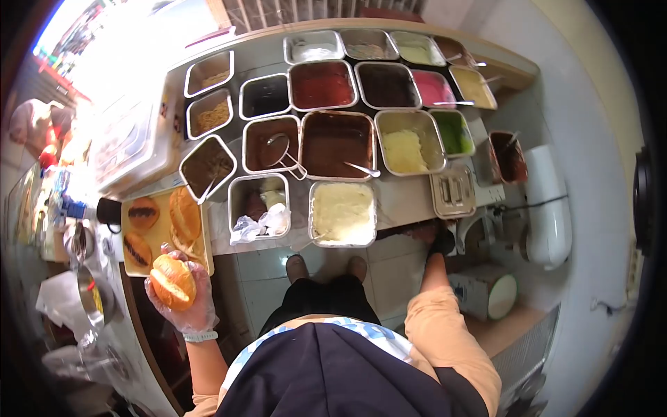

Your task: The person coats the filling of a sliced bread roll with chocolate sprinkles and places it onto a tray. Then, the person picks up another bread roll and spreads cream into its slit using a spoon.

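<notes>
My left hand [185, 309], in a clear plastic glove, holds a bread roll [173, 282] with a split golden crust, just over the near edge of a yellow tray [132, 267]. In that tray lie more bread rolls [185, 214], some with dark streaks on top. My right hand [440, 243] looks dark, perhaps gloved, and reaches to the counter's front edge at the right. Its fingers are too dark to make out, and so is anything in them. Just above it sits a lidded metal container [453, 191].
Several metal tubs fill the counter, including chocolate sauce [337, 142], pale cream [342, 210] and yellow cream [406, 151]. A ladle [278, 147] rests in one tub. Plastic bags [260, 224] hang over another. A white appliance [549, 208] stands at the right; clear bins [132, 142] stand at the left.
</notes>
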`<state>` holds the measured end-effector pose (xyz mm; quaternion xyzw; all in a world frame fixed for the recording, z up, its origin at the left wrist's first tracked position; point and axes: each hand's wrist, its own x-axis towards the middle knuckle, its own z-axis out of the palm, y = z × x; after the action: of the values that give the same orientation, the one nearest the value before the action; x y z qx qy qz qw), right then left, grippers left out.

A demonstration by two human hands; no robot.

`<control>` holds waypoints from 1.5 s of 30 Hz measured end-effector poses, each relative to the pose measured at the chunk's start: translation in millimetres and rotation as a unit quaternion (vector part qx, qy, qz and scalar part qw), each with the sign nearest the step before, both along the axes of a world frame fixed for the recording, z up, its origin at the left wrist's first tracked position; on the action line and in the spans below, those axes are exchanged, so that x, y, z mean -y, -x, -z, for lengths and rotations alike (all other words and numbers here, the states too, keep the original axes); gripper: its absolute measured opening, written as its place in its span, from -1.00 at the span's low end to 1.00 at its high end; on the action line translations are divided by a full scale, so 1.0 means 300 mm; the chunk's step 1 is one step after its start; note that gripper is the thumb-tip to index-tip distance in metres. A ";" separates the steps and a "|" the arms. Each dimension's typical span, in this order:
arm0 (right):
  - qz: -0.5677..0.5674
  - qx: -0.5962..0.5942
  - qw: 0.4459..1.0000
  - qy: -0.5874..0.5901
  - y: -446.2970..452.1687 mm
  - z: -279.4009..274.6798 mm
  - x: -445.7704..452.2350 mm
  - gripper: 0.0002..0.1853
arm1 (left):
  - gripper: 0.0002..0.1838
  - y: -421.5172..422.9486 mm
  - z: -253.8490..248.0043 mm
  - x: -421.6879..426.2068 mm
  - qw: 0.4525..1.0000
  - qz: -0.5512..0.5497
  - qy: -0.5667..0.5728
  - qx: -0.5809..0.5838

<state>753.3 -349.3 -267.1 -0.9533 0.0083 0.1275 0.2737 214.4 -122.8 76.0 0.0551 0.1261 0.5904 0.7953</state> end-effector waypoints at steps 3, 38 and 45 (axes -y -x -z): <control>-0.029 0.082 0.995 0.057 0.015 0.004 0.031 -0.43 | -0.37 -0.039 0.001 0.036 1.000 -0.021 0.004 0.008; -0.598 0.182 0.665 -0.409 0.573 -1.366 -0.793 -0.44 | -0.42 0.270 0.086 0.068 0.981 -0.120 -0.026 0.147; -0.888 0.229 0.395 0.046 1.131 -1.189 -1.384 0.48 | -0.43 0.484 0.082 0.128 0.970 -0.192 -0.030 0.145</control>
<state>414.1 66.0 89.7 -0.4258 -0.9005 0.0749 -0.0469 69.1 -161.1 51.4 -0.0327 0.0000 0.7369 0.6752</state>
